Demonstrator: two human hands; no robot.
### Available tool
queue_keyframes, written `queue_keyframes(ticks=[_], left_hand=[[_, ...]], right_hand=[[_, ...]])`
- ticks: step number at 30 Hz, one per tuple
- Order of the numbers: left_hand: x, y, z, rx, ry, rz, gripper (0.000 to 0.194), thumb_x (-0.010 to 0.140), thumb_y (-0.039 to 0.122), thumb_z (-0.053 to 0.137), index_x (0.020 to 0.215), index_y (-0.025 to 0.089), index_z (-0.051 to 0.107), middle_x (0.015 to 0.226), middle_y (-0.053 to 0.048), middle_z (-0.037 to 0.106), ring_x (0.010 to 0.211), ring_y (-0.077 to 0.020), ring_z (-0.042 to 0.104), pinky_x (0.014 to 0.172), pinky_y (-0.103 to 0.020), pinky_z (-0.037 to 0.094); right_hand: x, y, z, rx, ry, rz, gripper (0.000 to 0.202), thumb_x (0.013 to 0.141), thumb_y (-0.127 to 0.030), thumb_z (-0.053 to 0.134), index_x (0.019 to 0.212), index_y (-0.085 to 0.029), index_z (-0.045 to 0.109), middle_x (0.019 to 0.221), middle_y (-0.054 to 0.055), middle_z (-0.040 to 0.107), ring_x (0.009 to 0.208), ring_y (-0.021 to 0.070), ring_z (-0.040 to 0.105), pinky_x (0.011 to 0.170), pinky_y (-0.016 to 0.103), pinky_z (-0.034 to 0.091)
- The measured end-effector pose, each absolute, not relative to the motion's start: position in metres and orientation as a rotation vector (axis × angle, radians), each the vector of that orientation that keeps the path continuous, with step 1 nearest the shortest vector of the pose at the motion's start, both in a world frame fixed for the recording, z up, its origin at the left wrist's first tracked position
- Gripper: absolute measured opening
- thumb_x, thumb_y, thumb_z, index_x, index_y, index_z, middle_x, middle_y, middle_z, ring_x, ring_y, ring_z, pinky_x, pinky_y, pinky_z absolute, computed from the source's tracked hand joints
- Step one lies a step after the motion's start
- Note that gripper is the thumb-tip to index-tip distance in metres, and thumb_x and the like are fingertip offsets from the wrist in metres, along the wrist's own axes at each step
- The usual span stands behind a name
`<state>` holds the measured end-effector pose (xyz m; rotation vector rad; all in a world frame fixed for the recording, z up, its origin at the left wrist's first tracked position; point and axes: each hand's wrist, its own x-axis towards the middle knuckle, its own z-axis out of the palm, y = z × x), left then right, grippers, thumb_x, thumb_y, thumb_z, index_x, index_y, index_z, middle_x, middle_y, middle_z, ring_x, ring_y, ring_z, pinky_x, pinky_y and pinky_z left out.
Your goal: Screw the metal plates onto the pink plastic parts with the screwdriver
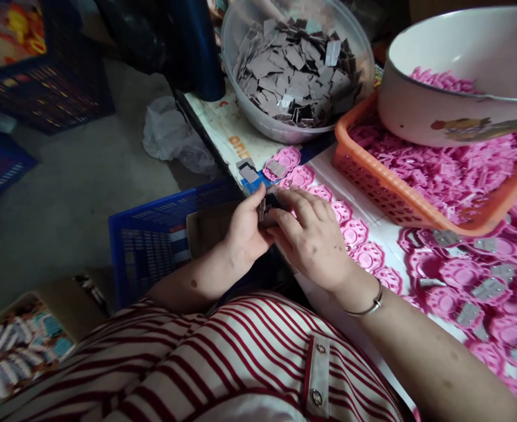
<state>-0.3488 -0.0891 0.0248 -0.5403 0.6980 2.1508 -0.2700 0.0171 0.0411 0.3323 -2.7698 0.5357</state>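
Two hands — left, right — fingers clamped on small dark pieces, right beside the pink parts!

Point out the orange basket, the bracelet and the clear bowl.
Orange basket (410,202): head view, its near side wall.
Bracelet (377,301): head view, its clasp end.
Clear bowl (265,124): head view, its lower side wall.

To your left, a dark blue perforated plastic crate is holding yellow and orange items, a crumpled translucent plastic bag is lying on the grey floor, and an open brown cardboard box is holding white-and-teal pieces.
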Motion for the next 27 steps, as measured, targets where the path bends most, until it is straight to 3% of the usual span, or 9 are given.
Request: queue_keyframes(ticks=[2, 5, 8, 12, 14, 18, 24, 27], left_hand=[[-0.349, -0.091, 0.023, -0.504, 0.674, 2.173, 0.037, 0.104, 0.033, 0.041, 0.081, 0.016, 0.065, 0.074, 0.001, 0.068, 0.065, -0.0075, 0.065, 0.06, -0.017, 0.052], [-0.349, -0.095, 0.021, -0.477, 0.703, 2.124, 0.031, 0.102, 0.036, 0.045, 0.087, 0.019, 0.067, 0.082, 0.001, 0.072, 0.065, -0.01, 0.067, 0.06, -0.022, 0.055], [-0.347, -0.101, 0.019, -0.468, 0.756, 2.063, 0.027, 0.1, 0.036, 0.048, 0.089, 0.021, 0.067, 0.08, 0.002, 0.072, 0.062, -0.0114, 0.068, 0.056, -0.024, 0.056], [-0.337, -0.105, 0.012, -0.322, 0.813, 1.937, 0.019, 0.096, 0.033, 0.056, 0.088, 0.02, 0.068, 0.073, 0.001, 0.069, 0.058, -0.0123, 0.067, 0.048, -0.022, 0.054], [-0.332, -0.106, 0.009, -0.256, 0.849, 1.917, 0.016, 0.093, 0.033, 0.062, 0.09, 0.019, 0.069, 0.073, 0.001, 0.068, 0.058, -0.0119, 0.066, 0.045, -0.021, 0.053], [-0.33, -0.11, 0.005, -0.25, 0.931, 1.921, 0.008, 0.085, 0.023, 0.071, 0.091, 0.018, 0.07, 0.074, 0.003, 0.067, 0.058, -0.0097, 0.064, 0.043, -0.018, 0.052], [-0.333, -0.115, 0.0, -0.215, 0.967, 1.902, 0.014, 0.076, 0.019, 0.075, 0.09, 0.016, 0.071, 0.072, 0.001, 0.069, 0.055, -0.0102, 0.065, 0.041, -0.017, 0.051], [-0.335, -0.117, -0.002, -0.238, 1.022, 1.895, 0.013, 0.075, 0.016, 0.074, 0.087, 0.016, 0.071, 0.068, 0.0, 0.068, 0.054, -0.0114, 0.065, 0.04, -0.017, 0.049]], right_hand=[[-0.267, 0.017, 0.044, 0.315, -2.681, 0.737, 0.014, 0.092, -0.027, 0.057, 0.1, -0.022, 0.066, 0.128, 0.012, 0.064, 0.121, 0.0267, 0.057, 0.099, 0.046, 0.048], [-0.265, 0.02, 0.048, 0.077, -2.515, 1.125, 0.007, 0.091, -0.029, 0.06, 0.089, -0.023, 0.063, 0.099, 0.005, 0.071, 0.094, 0.0193, 0.066, 0.085, 0.037, 0.054], [-0.265, 0.026, 0.05, -0.11, -2.498, 1.072, 0.011, 0.092, -0.03, 0.057, 0.089, -0.022, 0.064, 0.082, 0.004, 0.068, 0.075, 0.0169, 0.063, 0.072, 0.033, 0.052], [-0.266, 0.032, 0.046, 0.071, -2.663, 0.479, 0.023, 0.096, -0.027, 0.049, 0.097, -0.017, 0.069, 0.083, 0.009, 0.066, 0.074, 0.0205, 0.058, 0.067, 0.036, 0.046], [-0.266, 0.033, 0.045, 0.149, -2.72, 0.382, 0.026, 0.097, -0.028, 0.048, 0.103, -0.016, 0.07, 0.083, 0.01, 0.065, 0.073, 0.0207, 0.056, 0.066, 0.036, 0.044], [-0.262, 0.033, 0.046, 0.21, -2.788, 0.569, 0.027, 0.097, -0.029, 0.049, 0.109, -0.017, 0.07, 0.086, 0.01, 0.063, 0.078, 0.0204, 0.056, 0.07, 0.036, 0.046], [-0.258, 0.039, 0.044, 0.103, -2.777, 0.998, 0.028, 0.09, -0.024, 0.06, 0.116, -0.02, 0.067, 0.091, 0.007, 0.061, 0.079, 0.0174, 0.059, 0.069, 0.032, 0.051], [-0.262, 0.043, 0.044, 0.007, -2.801, 0.99, 0.033, 0.086, -0.03, 0.066, 0.117, -0.017, 0.066, 0.096, 0.009, 0.06, 0.083, 0.0188, 0.06, 0.071, 0.033, 0.053]])
